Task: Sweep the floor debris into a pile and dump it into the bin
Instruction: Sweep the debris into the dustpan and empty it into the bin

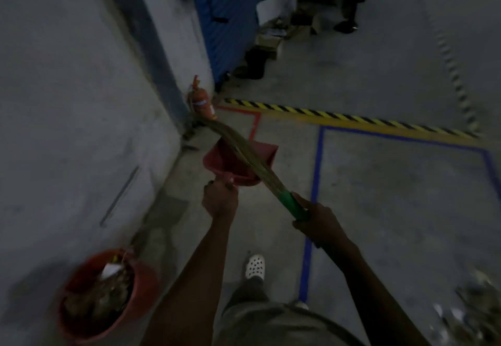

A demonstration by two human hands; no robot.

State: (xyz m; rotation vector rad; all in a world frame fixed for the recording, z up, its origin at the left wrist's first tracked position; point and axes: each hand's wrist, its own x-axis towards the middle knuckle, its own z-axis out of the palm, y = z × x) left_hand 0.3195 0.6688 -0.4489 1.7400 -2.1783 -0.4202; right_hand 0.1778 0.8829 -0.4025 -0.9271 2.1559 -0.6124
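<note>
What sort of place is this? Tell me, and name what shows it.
Probably a warehouse or factory floor: black-and-yellow hazard tape and blue bay lines on bare concrete, and a fire extinguisher by the wall.

Ahead of me a red fire extinguisher stands by the grey wall on the left, a blue corrugated panel rises farther back, yellow-and-black striped tape crosses the floor rightward, a blue tape line runs nearer, and my white clog is nearest.
</note>
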